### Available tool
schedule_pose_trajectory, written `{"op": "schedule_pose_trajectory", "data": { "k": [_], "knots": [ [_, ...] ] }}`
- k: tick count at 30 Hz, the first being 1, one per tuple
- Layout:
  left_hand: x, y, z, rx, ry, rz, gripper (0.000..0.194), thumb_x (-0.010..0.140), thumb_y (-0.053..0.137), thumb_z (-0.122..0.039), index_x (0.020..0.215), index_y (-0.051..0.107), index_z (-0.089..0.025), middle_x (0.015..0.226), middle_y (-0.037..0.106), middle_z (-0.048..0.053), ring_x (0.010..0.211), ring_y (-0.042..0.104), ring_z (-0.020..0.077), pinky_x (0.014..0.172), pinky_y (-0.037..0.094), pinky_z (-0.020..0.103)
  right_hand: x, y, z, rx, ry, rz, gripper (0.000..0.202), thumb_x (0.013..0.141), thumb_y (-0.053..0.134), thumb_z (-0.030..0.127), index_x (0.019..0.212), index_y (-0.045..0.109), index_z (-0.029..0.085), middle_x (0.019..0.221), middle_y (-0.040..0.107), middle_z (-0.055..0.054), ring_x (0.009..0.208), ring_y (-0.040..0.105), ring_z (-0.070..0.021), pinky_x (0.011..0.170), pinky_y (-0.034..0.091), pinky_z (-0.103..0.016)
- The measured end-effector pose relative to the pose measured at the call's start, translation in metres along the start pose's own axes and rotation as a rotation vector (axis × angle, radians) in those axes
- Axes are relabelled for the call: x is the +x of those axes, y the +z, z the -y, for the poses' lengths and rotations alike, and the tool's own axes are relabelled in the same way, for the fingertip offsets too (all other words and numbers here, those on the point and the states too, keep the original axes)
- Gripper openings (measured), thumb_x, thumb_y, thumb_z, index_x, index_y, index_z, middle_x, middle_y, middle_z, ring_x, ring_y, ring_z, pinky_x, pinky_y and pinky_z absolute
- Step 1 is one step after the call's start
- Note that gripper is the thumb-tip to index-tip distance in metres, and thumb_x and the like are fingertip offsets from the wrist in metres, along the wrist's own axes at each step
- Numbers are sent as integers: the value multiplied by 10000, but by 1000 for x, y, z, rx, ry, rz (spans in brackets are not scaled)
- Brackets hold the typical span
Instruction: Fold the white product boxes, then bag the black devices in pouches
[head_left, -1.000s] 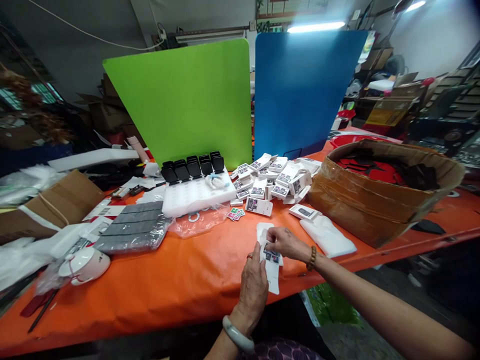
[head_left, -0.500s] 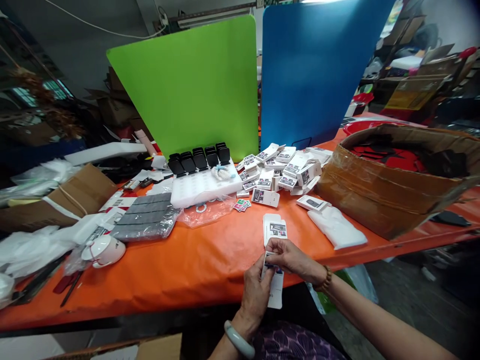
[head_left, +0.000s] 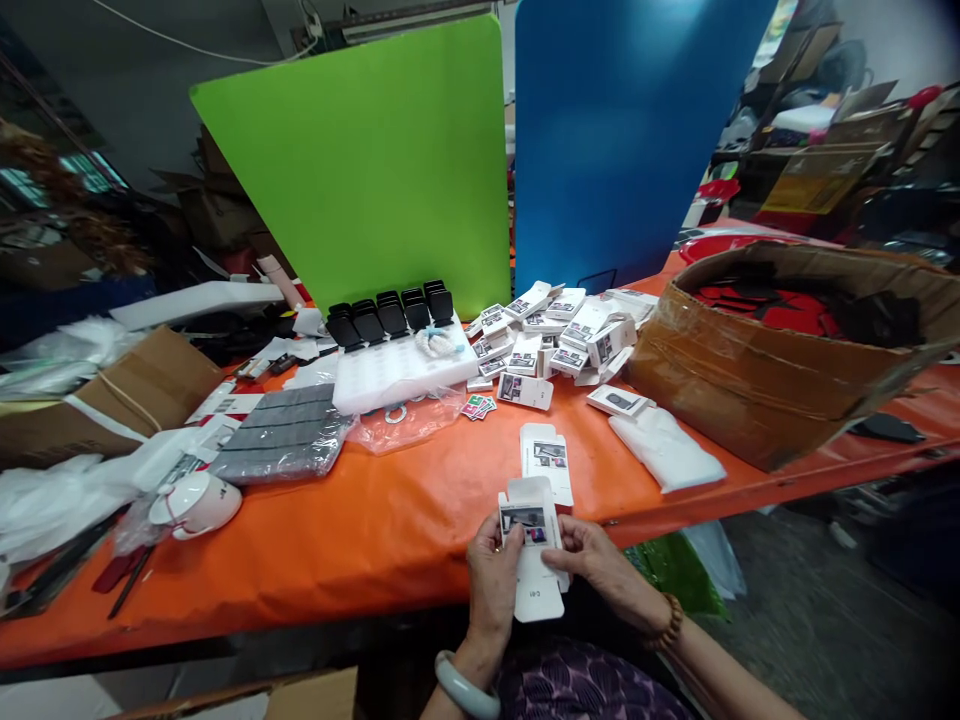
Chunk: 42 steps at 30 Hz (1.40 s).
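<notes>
The held carton [head_left: 534, 555] is on the person's side of the pile of small white boxes [head_left: 589, 322], around the front edge of the counter [head_left: 405, 500]. The left hand [head_left: 491, 575] pinches its left side, thumb over the printed face; the right hand [head_left: 600, 565] pinches its right side. Its flaps stick out at both ends. 1 flat carton [head_left: 547, 455] lies between it and the pile. Left-front of the pile, a broad orange stretch runs to the gray packet [head_left: 281, 435]; right of the pile, the cardboard box [head_left: 720, 390] and white pouch [head_left: 666, 450] narrow the room. Compared with 0.5 s ago, the right hand is off the front, and more print shows.
</notes>
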<state>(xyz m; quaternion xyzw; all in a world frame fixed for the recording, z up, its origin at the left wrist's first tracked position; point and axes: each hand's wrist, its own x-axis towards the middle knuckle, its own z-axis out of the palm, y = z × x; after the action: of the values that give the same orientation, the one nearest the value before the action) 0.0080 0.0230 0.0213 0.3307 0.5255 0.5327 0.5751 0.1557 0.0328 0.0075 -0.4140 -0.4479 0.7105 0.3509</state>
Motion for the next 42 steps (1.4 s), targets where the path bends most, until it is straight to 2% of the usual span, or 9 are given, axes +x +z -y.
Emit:
{"op": "schedule_pose_trajectory", "data": {
  "k": [4, 7, 10, 14, 19, 23, 30, 38, 42],
  "knots": [
    [-12, -6, 4, 70, -15, 22, 627, 727, 697, -280, 1306, 477, -178, 1062, 703, 103, 802, 687, 212, 706, 543, 299, -15, -4, -12, -189, -129, -176, 556, 746, 689, 316, 1250, 472, 221, 850, 650, -7, 661, 597, -148, 645, 507, -285],
    [-22, -12, 10, 167, -12, 68, 608, 745, 672, -248, 1313, 460, -195, 1084, 689, 98, 772, 678, 189, 663, 530, 267, -26, -5, -22, -262, -177, -200, 638, 790, 646, 323, 1360, 367, 258, 967, 633, -28, 670, 583, -142, 656, 502, -285],
    [-28, -19, 16, 257, -48, 153, 502, 745, 656, -219, 1232, 542, -173, 838, 706, 40, 608, 602, 132, 548, 467, 214, -33, -5, -35, -247, -132, -183, 521, 775, 666, 367, 1247, 484, 241, 833, 608, 0, 628, 542, -139, 596, 462, -262],
    [-31, -26, 24, 332, -140, 208, 467, 738, 663, -242, 1187, 589, -137, 539, 560, -48, 470, 451, 92, 464, 371, 193, -40, -6, -53, -158, -27, -159, 396, 733, 705, 406, 1043, 557, 209, 642, 522, 48, 560, 485, -117, 534, 396, -231],
    [-31, -34, 39, 361, -115, 191, 533, 741, 680, -276, 1243, 548, -153, 610, 584, -35, 536, 495, 110, 526, 412, 215, -43, -4, -57, -158, -40, -186, 353, 772, 646, 476, 979, 592, 196, 702, 561, 16, 608, 512, -131, 570, 412, -242],
    [-25, -43, 46, 248, -180, 209, 509, 687, 744, -311, 1133, 577, -134, 551, 546, -61, 471, 440, 80, 491, 371, 200, -39, 4, -47, -115, -64, -181, 316, 781, 629, 494, 887, 599, 198, 709, 568, 5, 633, 516, -148, 585, 419, -253],
    [-15, -49, 42, 72, -332, 392, 393, 697, 748, -397, 953, 589, -145, 749, 679, 33, 657, 612, 154, 645, 461, 268, -30, 12, -40, -102, -84, -158, 301, 829, 587, 469, 757, 538, 181, 681, 507, 22, 630, 465, -129, 596, 379, -247],
    [-13, -39, 33, 304, -23, 265, 215, 761, 672, -354, 775, 706, -143, 886, 632, 61, 884, 580, 204, 817, 449, 300, -26, 12, -44, -220, -164, -299, 315, 821, 603, 448, 676, 525, 180, 701, 495, 8, 650, 461, -133, 604, 390, -246],
    [-11, -32, 32, 126, -71, 145, 286, 706, 722, -323, 928, 625, -172, 763, 591, -4, 680, 565, 137, 663, 464, 258, -14, 9, -40, -110, -151, -287, 329, 765, 668, 449, 956, 550, 208, 745, 518, 22, 631, 483, -127, 587, 413, -236]
  ]
}}
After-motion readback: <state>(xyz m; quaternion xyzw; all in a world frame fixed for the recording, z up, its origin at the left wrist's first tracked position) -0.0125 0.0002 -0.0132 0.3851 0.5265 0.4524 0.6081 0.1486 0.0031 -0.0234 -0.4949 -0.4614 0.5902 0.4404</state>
